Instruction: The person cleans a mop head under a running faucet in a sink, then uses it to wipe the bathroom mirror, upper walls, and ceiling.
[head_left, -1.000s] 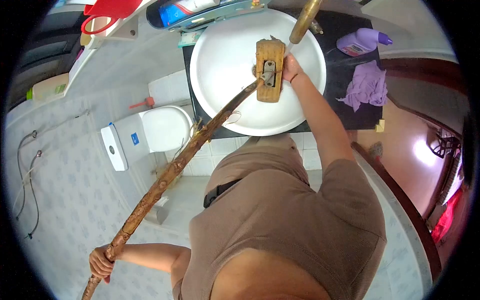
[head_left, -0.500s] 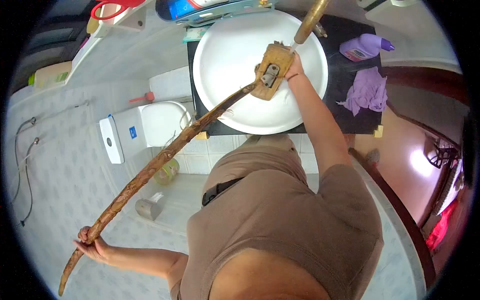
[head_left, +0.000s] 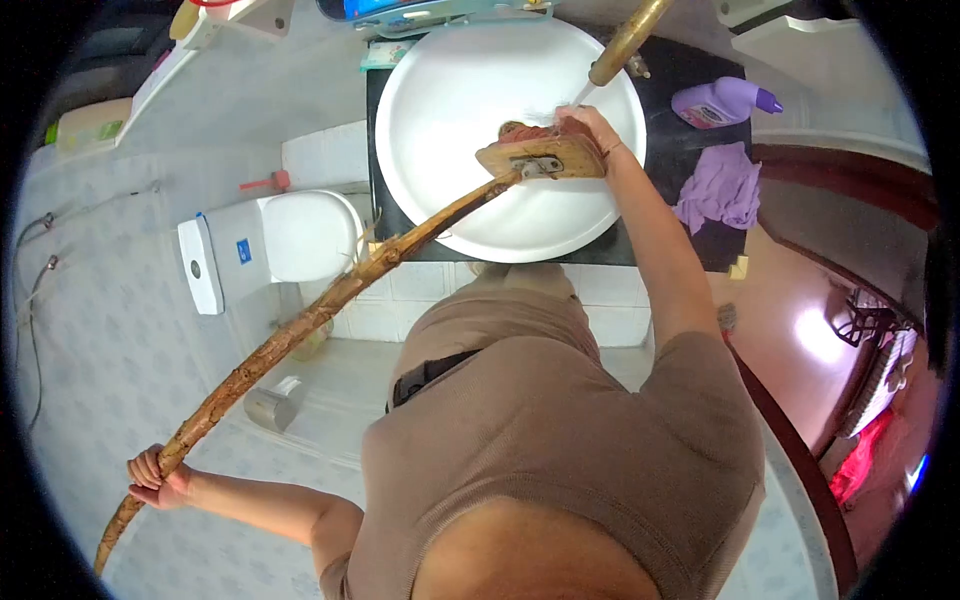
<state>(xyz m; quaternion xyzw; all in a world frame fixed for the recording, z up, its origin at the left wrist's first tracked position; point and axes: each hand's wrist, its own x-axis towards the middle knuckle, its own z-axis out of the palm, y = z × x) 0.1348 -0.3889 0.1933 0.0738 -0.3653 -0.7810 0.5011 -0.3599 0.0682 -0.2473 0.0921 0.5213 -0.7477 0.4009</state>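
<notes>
My left hand (head_left: 162, 478), low at the left, is closed around the lower part of a long crooked wooden stick (head_left: 300, 325). The stick runs up to a flat wooden board (head_left: 560, 157), joined to it by a metal bracket (head_left: 537, 166); together they look like a mop. That board is tilted over the white basin (head_left: 450, 150), with reddish-brown material showing along its far side. My right hand (head_left: 590, 128) grips the board's far right side, fingers partly hidden. Above it, a thin stream of water falls from the brass-coloured tap (head_left: 625, 45) beside my fingers.
On the black counter (head_left: 690, 165) are a purple bottle (head_left: 722, 103) and a crumpled purple cloth (head_left: 722, 188). A white toilet (head_left: 310, 237) stands left of the basin. A metal cup-like object (head_left: 270, 408) lies below the stick. A shelf (head_left: 150, 95) juts out at upper left.
The board has turned from lengthwise to crosswise and tilted, bringing the reddish-brown side into view. My right hand has shifted over its far side. My left hand still holds the stick.
</notes>
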